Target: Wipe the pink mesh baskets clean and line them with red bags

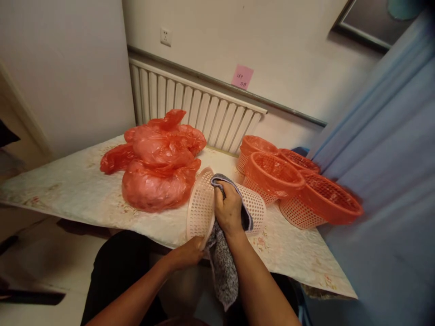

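Note:
A pale pink perforated wastebasket (254,206) lies tipped on its side at the table's near edge, its mouth turned to the left. My left hand (192,251) grips the basket's rim from below; its fingertips are hidden behind the rim. In my right hand (228,206) is a dark grey cloth (222,271) with a light edging, bunched in closed fingers and pressed against the basket's outer side near the rim. One end of the cloth hangs down past the table edge between my forearms.
Filled red plastic bags (159,167) are heaped on the left of the covered table (68,181). Several red-lined baskets (272,176) stand close together at the right, beside a blue curtain (380,158). Behind the table are a white radiator (190,102) and a wall.

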Demonstrator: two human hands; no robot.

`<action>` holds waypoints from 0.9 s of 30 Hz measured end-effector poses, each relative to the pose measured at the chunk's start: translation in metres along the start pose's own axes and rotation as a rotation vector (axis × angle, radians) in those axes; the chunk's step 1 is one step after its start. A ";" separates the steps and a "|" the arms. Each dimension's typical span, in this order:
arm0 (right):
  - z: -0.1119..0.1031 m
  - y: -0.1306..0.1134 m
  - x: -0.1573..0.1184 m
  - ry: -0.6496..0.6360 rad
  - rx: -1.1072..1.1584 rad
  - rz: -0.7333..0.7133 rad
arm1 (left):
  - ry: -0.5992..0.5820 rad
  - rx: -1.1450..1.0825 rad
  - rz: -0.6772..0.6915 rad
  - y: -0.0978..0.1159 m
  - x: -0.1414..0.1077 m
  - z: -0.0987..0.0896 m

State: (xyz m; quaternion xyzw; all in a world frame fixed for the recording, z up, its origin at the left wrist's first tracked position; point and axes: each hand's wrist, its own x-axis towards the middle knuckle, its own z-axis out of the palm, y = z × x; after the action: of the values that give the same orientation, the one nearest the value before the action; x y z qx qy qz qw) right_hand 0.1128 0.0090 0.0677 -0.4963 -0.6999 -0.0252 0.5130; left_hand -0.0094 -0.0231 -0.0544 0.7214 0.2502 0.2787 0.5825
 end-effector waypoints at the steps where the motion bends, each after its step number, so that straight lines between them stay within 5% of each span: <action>1: 0.001 0.000 -0.001 0.011 0.003 0.022 | -0.010 -0.024 -0.010 0.005 0.001 0.000; 7: 0.002 -0.002 -0.025 0.085 -0.007 0.075 | 0.162 -0.096 0.099 0.044 0.019 -0.002; 12: -0.004 0.016 -0.025 0.049 -0.104 0.086 | 0.213 -0.211 0.086 0.052 0.029 0.000; 19: -0.025 0.094 0.015 -0.115 -0.306 0.187 | 0.112 -0.434 0.078 0.051 0.030 0.000; 23: -0.049 0.145 0.018 -0.037 -0.417 0.394 | 0.071 -0.505 0.079 0.046 0.030 -0.001; 27: -0.070 0.170 0.002 0.077 -0.447 0.496 | 0.118 -0.462 0.068 0.041 0.030 -0.005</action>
State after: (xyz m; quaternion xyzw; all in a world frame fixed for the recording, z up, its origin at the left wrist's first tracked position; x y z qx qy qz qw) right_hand 0.2838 0.0583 0.0216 -0.7506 -0.5149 -0.0713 0.4079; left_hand 0.0099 -0.0075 -0.0097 0.5595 0.1889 0.3898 0.7067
